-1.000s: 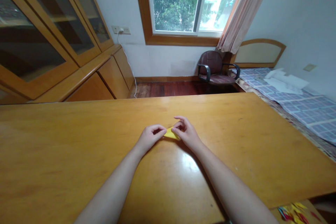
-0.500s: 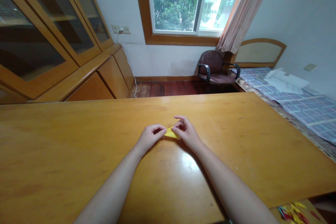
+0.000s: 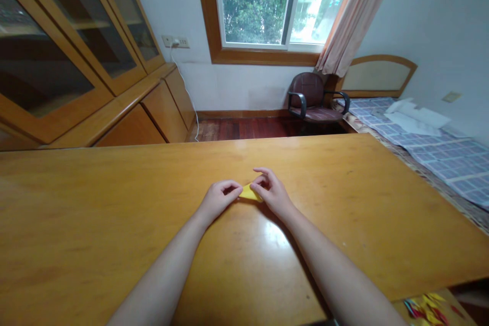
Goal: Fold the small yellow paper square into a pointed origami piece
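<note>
No legible writing, brand or label anywhere in view.

Far left: a wooden cabinet point(image 3: 76, 61) with glass doors; its shelves show dimly behind the glass, contents too dark to tell. Below it a run of closed wooden drawers. A wall socket point(image 3: 175, 42) with a white cord hanging down sits beside the window frame.

Centre: a broad wooden table point(image 3: 95, 204), glossy, with window light reflected near the arms. Both forearms come in from the near edge and meet at mid-table.

Left hand point(image 3: 217, 199) — curled, thumb and forefinger pressed together on the left end of a small yellow paper piece point(image 3: 249, 193). The paper lies low on the table top, between the two hands; it looks folded to a flat wedge, but the fold lines are too small to make out.

Right hand point(image 3: 272, 192) — fingers bent, fingertips pinching the paper's right end, the index finger arched above it.

Behind the table: a window point(image 3: 275, 2) with green trees outside, a pink curtain point(image 3: 355, 15) drawn to its right, and a dark office chair point(image 3: 315, 99) beneath.

Right: a bed point(image 3: 439, 158) with a checked cover and some white sheets lying on it.

Bottom right corner, below the table edge: a heap of small coloured paper pieces point(image 3: 428, 308) — red and yellow among them — in something whose rim is cut off by the frame.
</note>
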Demonstrator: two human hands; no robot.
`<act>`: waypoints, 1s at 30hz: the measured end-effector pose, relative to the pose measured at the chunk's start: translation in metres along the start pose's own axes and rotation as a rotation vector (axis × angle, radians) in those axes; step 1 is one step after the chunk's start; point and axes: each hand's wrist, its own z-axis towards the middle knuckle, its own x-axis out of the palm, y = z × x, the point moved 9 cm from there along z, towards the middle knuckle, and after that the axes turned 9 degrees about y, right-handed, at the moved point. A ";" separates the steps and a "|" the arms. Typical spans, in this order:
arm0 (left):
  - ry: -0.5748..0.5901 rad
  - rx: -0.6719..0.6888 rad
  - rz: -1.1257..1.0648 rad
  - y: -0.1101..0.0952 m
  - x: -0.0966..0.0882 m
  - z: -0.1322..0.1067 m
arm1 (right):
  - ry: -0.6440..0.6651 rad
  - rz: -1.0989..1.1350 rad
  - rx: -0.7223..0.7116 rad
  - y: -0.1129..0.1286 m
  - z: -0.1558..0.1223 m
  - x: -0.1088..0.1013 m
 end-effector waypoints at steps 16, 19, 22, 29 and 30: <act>0.001 0.009 0.025 -0.002 0.002 -0.001 | -0.002 -0.030 -0.003 -0.001 -0.001 -0.002; -0.008 0.009 0.044 -0.004 0.002 -0.001 | 0.001 -0.039 -0.009 0.000 -0.001 -0.001; -0.015 0.014 0.049 -0.004 0.002 -0.001 | -0.002 -0.050 -0.014 -0.001 -0.001 -0.002; -0.023 0.025 0.069 -0.005 0.002 0.000 | -0.007 -0.070 -0.010 -0.003 -0.001 -0.003; -0.023 0.029 0.074 -0.006 0.002 0.000 | -0.010 -0.074 -0.009 -0.002 -0.001 -0.003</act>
